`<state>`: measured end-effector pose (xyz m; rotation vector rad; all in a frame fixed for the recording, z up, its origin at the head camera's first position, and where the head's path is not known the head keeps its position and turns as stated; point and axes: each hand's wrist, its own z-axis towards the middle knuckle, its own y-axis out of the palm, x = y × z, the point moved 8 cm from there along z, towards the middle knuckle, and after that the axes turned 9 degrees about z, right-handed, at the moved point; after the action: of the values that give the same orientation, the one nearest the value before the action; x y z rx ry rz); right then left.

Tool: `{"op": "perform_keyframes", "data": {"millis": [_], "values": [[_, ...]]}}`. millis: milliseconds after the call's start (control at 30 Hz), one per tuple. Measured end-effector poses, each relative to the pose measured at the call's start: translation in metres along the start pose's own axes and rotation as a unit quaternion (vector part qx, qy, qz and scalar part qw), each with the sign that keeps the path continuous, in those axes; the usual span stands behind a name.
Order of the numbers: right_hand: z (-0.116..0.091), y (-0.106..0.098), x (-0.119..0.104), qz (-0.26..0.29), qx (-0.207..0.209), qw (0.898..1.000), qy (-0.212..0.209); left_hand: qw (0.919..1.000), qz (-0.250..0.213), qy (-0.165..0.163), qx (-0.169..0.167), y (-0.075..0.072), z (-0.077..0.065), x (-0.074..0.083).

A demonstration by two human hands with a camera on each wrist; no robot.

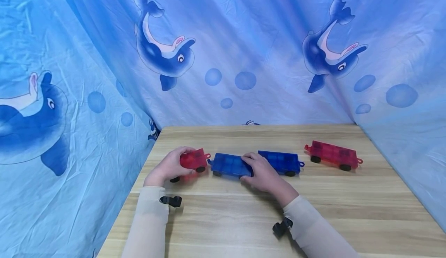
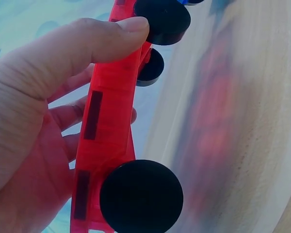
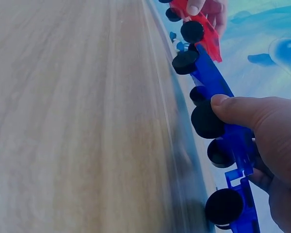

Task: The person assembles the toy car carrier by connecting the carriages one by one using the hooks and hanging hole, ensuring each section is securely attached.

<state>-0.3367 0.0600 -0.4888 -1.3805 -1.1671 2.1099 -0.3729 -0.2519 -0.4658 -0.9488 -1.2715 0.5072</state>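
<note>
My left hand [image 1: 167, 169] grips a translucent red toy train car [image 1: 194, 159] with black wheels, thumb on the near side and fingers behind. In the left wrist view, its thumb tip lies by a wheel [image 2: 162, 20]. The red car's right loop sits right at the hook of a translucent blue toy train car [image 1: 226, 163]. My right hand [image 1: 263, 175] holds that blue car near its right end, thumb low beside a wheel [image 3: 207, 119]. Just beyond the right hand stands a second blue train car [image 1: 283, 161], its left end partly hidden by the fingers.
A second red train car [image 1: 334, 155] stands apart at the right of the wooden table [image 1: 216, 219], slightly angled. A blue dolphin-printed cloth [image 1: 244, 41] hangs behind the table and along its sides. Small black cameras [image 1: 170, 201] are strapped to both wrists.
</note>
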Motion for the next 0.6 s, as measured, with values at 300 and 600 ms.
{"op": "perform_keyframes", "data": {"millis": [300, 600], "values": [[0.0008, -0.0007, 0.0003, 0.015, 0.026, 0.999, -0.011, 0.9998, -0.006, 0.013, 0.010, -0.0005, 0.0016, 0.0003], [0.0003, -0.0029, 0.0001, 0.023, 0.043, 0.999, -0.017, 0.9998, 0.016, 0.004, 0.014, 0.0002, 0.0003, 0.0006]]}}
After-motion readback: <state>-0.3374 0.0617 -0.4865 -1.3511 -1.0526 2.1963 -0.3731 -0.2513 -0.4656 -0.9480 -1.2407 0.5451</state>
